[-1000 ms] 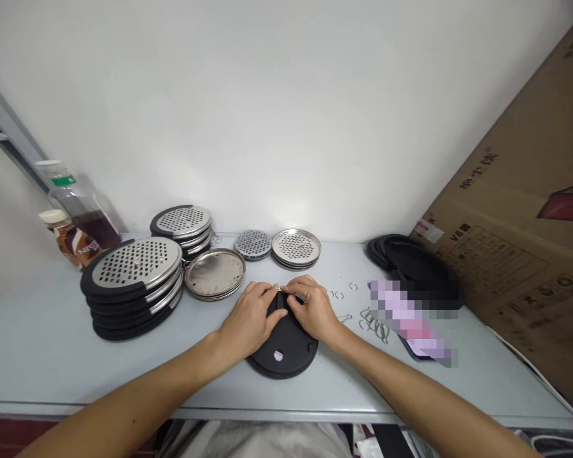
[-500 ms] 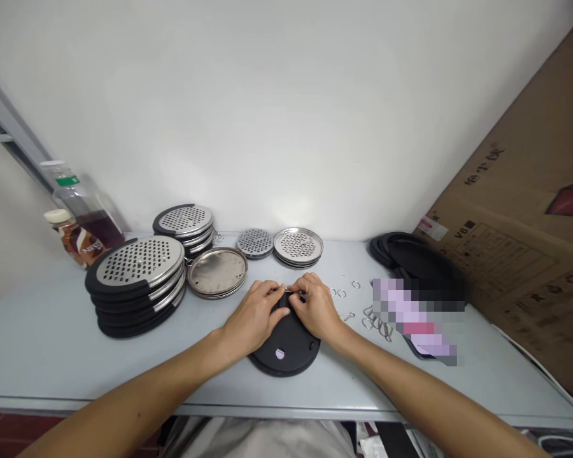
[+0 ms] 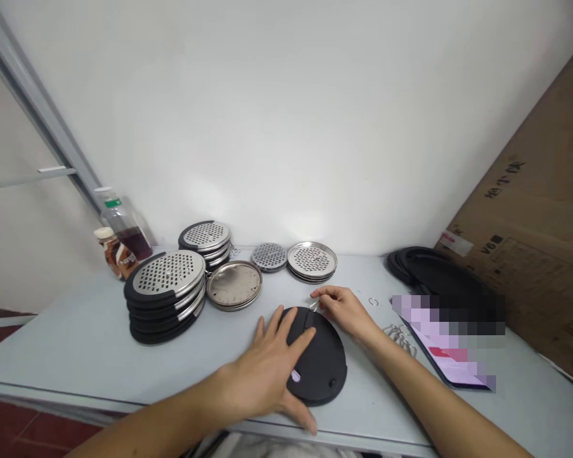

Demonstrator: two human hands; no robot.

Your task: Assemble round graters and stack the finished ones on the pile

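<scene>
A round black disc (image 3: 321, 359) lies on the table with a small pale oval spot and a dark knob on its top. My left hand (image 3: 267, 359) is spread over the disc's left side, fingers apart. At the disc's far edge, my right hand (image 3: 346, 310) pinches a small wire clip (image 3: 314, 306) between thumb and fingers. A heap of similar metal clips (image 3: 401, 338) lies to the right of my right forearm. Behind that hand is a thin metal ring (image 3: 373, 301).
Stacked black-rimmed grater discs (image 3: 169, 273) stand at left, with another stack (image 3: 205, 235) behind. Metal trays (image 3: 233, 284), small perforated discs (image 3: 269, 256) and larger ones (image 3: 312, 261) line the back. Bottles (image 3: 124, 222), a phone (image 3: 446, 350), black discs (image 3: 430, 267) and a carton (image 3: 530, 254) flank them.
Both hands were together at the disc's far edge. My left hand has spread out over the disc, while my right now holds a wire clip. The camera view has shifted.
</scene>
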